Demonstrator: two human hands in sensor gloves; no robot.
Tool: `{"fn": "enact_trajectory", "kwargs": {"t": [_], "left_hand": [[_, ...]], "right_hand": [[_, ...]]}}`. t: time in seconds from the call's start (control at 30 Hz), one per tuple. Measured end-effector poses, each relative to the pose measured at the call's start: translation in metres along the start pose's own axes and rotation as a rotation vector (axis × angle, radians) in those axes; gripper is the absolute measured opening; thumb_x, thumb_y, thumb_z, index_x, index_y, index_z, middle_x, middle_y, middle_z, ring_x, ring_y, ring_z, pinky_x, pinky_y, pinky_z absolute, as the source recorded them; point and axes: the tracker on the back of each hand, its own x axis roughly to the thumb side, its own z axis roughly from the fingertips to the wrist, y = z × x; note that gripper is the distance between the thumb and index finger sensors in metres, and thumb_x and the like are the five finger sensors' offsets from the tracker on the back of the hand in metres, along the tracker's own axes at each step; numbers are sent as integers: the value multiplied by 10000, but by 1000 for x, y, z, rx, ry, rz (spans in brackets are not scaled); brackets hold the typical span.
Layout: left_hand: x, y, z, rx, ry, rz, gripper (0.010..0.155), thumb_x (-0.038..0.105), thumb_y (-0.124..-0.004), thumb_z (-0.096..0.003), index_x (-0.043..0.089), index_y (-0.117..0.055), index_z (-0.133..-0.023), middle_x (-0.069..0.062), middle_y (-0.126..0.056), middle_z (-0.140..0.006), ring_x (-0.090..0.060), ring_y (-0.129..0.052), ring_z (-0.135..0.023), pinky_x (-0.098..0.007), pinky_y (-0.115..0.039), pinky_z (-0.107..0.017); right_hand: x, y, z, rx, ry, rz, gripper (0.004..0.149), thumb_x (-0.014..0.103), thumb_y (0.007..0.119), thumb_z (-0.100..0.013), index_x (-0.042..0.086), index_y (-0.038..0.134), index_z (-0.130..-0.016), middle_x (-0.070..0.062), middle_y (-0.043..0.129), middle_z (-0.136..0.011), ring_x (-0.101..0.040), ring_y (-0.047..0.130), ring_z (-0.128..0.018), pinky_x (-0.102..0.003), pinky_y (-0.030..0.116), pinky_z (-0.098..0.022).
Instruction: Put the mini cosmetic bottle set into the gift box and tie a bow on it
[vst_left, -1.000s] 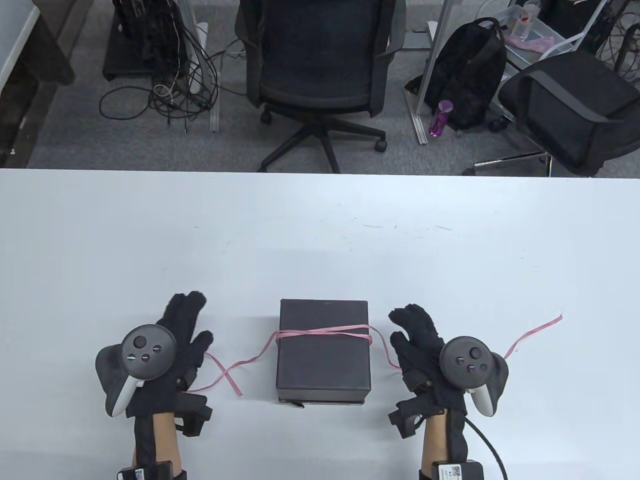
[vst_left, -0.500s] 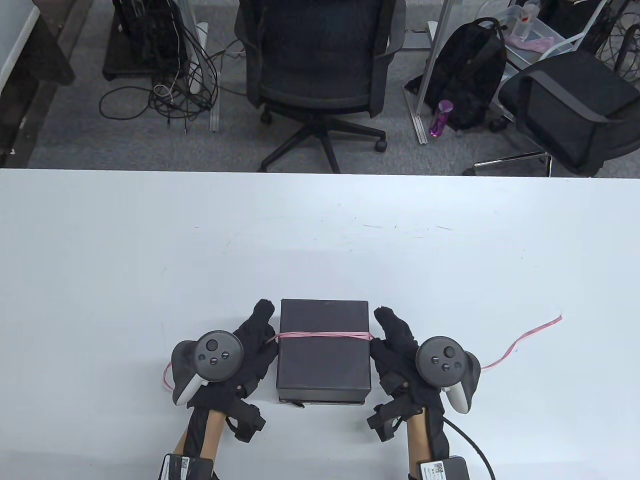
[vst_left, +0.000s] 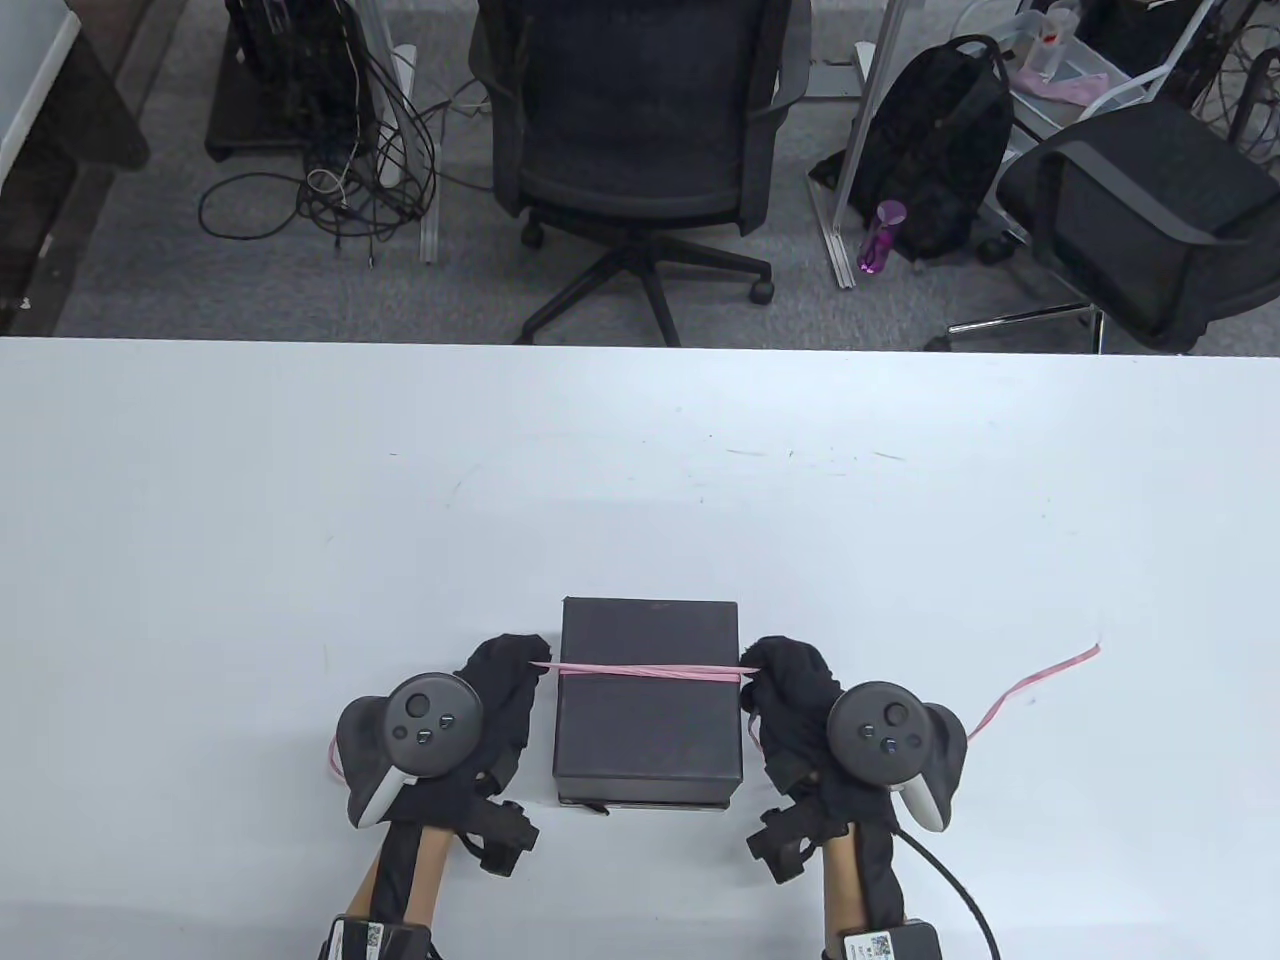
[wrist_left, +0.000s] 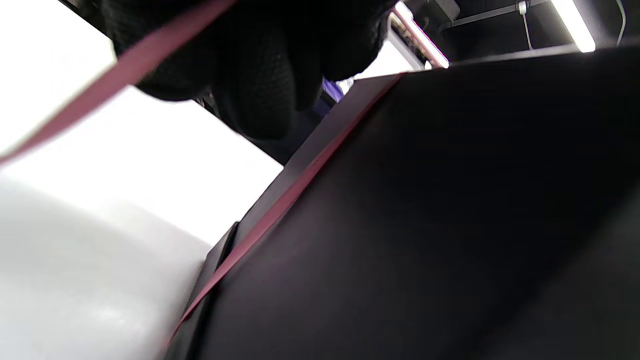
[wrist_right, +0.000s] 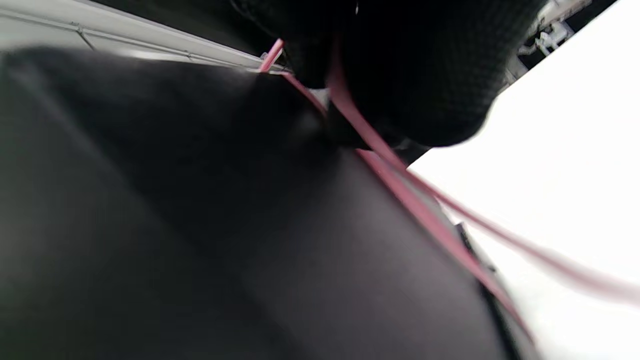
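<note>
White table (vst_left: 300, 520): box (vst_left: 648, 725) closed, ribbon (vst_left: 645, 671) across it; our left hand (vst_left: 495, 700) and right hand (vst_left: 790, 695) pinch its ends; bow remains untied.

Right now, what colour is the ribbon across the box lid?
Pink; the ribbon shows best in the table view, against the black gift box.

We found no readable text. Small printed labels (vst_left: 366, 936) sat on the wrist units at the frame's bottom edge, code-like patterns, too small to read.
</note>
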Motion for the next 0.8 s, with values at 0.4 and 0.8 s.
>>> {"fn": "enact_trajectory", "kwargs": {"t": [0.4, 0.8], "left_hand": [[8, 8, 4, 53, -28, -114, 423, 374, -616, -628, 202, -731, -997, 52, -901, -589, -19, -864, -130, -263, -846, -140], [55, 24, -23, 28, -74, -267, 444, 391, -612, -619, 208, -735, -1006, 27, -915, -693, -24, -874, -154, -260, -845, -152]], "right_hand": [[21, -14, 12, -4, 18, 249, 434, 226, 587, -611, -6, 683, -965, -39, 913, -430, -25, 825, -126, -183, 788, -25], [32, -23, 20, 339, -121, 18, 379, 310, 724, -599, 17, 866, -792, 27, 891, -378, -35, 817, -114, -218, 806, -50]]}}
